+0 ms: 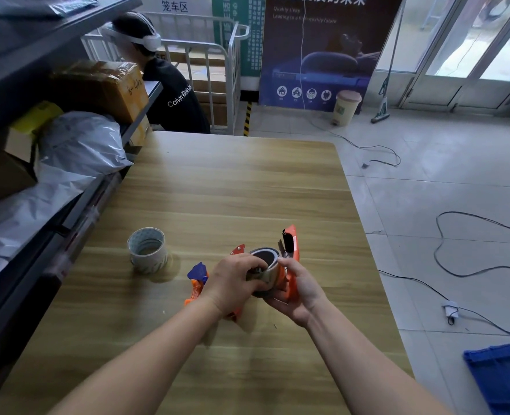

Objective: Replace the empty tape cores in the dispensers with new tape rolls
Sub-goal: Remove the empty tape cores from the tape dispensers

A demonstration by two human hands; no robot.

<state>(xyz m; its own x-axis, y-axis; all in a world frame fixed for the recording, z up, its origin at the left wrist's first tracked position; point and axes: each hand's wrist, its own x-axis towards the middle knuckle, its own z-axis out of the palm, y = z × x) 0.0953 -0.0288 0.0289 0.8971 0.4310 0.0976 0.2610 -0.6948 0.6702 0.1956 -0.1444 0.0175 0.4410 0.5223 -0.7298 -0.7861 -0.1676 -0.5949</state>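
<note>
My left hand [235,283] curls over the near rim of a thin-walled tape core [264,265], fingertips hooked into its dark opening. My right hand [298,292] cups the orange dispenser [292,250] from underneath, fingers wrapped around its body and the thumb tip resting against the core's right edge. So both hands are closed on something, and the core sits directly between them, just above my palms, with the dispenser's frame rising past it on the far side of my right thumb.

A full tape roll [148,250] stands on end on the wooden table [247,181], off to the left of my left hand and a little farther out, well apart from it. A second dispenser [198,278], orange with a blue piece, lies on the table just beside my left wrist.

My left hand covers most of that second dispenser; only its left end and a sliver below my wrist show. My fingers also hide the hub, so I cannot tell whether the core is seated on it or already free. The dispenser's handle is buried in my right palm.
</note>
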